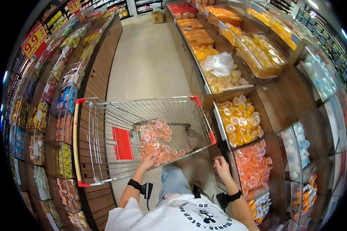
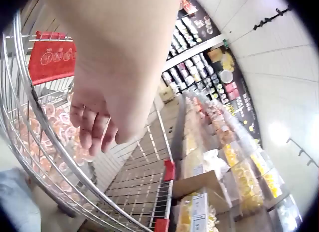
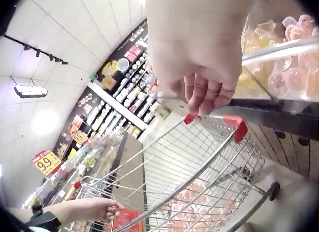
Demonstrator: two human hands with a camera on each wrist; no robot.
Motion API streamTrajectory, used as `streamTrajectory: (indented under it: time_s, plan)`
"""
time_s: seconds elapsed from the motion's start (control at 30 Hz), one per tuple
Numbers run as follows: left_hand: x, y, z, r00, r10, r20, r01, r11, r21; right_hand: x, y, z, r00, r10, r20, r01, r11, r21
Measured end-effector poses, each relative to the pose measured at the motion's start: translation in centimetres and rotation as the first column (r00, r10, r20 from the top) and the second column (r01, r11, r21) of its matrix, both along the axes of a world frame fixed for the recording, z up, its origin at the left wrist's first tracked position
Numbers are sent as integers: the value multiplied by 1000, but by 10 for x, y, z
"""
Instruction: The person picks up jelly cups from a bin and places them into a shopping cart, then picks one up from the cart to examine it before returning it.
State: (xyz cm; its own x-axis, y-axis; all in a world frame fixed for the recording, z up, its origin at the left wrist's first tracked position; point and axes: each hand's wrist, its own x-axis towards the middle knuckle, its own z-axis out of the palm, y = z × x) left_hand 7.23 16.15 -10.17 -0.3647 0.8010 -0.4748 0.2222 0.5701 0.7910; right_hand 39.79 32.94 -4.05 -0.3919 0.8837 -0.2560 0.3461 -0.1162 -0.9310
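A metal shopping cart (image 1: pixel 158 101) stands in front of me, with many orange-pink jelly cups (image 1: pixel 156 133) heaped in it. My left hand (image 1: pixel 149 160) hangs over the cart's near rim, its fingers loosely bent and holding nothing. In the left wrist view those fingers (image 2: pixel 94 129) dangle above the jelly cups. Off to the right, my right hand (image 1: pixel 221 166) hovers between the cart's corner and a bin of orange-pink jelly cups (image 1: pixel 252 163). The right wrist view shows its fingers (image 3: pixel 199 92) loosely curled, with no item in them.
Beyond the orange-pink bin lie yellow jelly cups (image 1: pixel 241 121) and a white plastic bag (image 1: pixel 218 63). A shelf of packaged snacks (image 1: pixel 67 98) lines the left side. The aisle floor (image 1: pixel 146 57) runs ahead to a cardboard box (image 1: pixel 157 16).
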Motion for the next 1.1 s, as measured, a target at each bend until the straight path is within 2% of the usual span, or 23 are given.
streamTrajectory:
  time_s: [0.07, 0.17, 0.2, 0.27, 0.37, 0.4, 0.43, 0.47, 0.5, 0.53, 0.63, 0.67, 0.77, 0.83, 0.9, 1.0, 1.07, 1.1]
  plan:
    - [-36, 9, -28, 981, -89, -174, 94, 995, 17, -34, 2, -9, 992, 92, 87, -84, 992, -89]
    - [-66, 29, -29, 994, 104, -30, -107, 988, -107, -93, 10, -18, 945, 255, 204, -222, 960, -168]
    - [-80, 33, -46, 994, 102, -35, -106, 983, -151, -115, 14, -23, 945, 279, 173, -231, 939, -255]
    - [-111, 33, -91, 994, 96, -47, -104, 963, -249, -159, 29, -44, 892, 398, 213, -354, 910, -218]
    - [-138, 38, -143, 975, 107, -194, -165, 935, -315, -231, 46, -69, 807, 519, 282, -484, 854, -188]
    - [-143, 39, -155, 984, 122, -126, -163, 903, -397, -251, 52, -92, 783, 551, 287, -527, 834, -163]
    - [-148, 43, -174, 980, 141, -143, -186, 906, -379, -270, 58, -116, 759, 582, 291, -568, 811, -139]
    - [-150, 43, -193, 975, 157, -155, -204, 907, -369, -289, 62, -135, 690, 602, 402, -620, 778, -101]
    - [-148, 40, -211, 971, 172, -168, -223, 905, -361, -303, 63, -152, 641, 635, 431, -646, 750, -143]
    - [-151, 42, -224, 983, 133, -128, -180, 856, -485, -320, 65, -166, 592, 665, 455, -670, 720, -180]
    - [-151, 52, -243, 955, 298, -13, -260, 812, -523, -361, 64, -188, 473, 745, 469, -754, 619, -222]
    - [-151, 58, -236, 945, 314, -85, -312, 800, -513, -368, 61, -192, 443, 766, 466, -780, 586, -222]
    - [-148, 66, -239, 897, 406, -174, -434, 736, -520, -379, 54, -200, 455, 785, 421, -765, 586, -266]
    - [-154, 78, -217, 910, 409, -65, -394, 807, -440, -376, 57, -196, 425, 798, 427, -770, 567, -293]
    - [-150, 72, -244, 984, 157, -79, -176, 894, -411, -367, 61, -193, 427, 789, 442, -762, 577, -294]
    - [-155, 96, -215, 972, 189, 137, -146, 950, -277, -335, 72, -197, 498, 734, 461, -715, 649, -261]
    - [-146, 116, -191, 906, 250, 341, -192, 962, -196, -317, 79, -188, 583, 676, 450, -643, 723, -252]
    - [-142, 127, -176, 864, 257, 434, -210, 966, -153, -310, 82, -181, 663, 641, 386, -557, 768, -318]
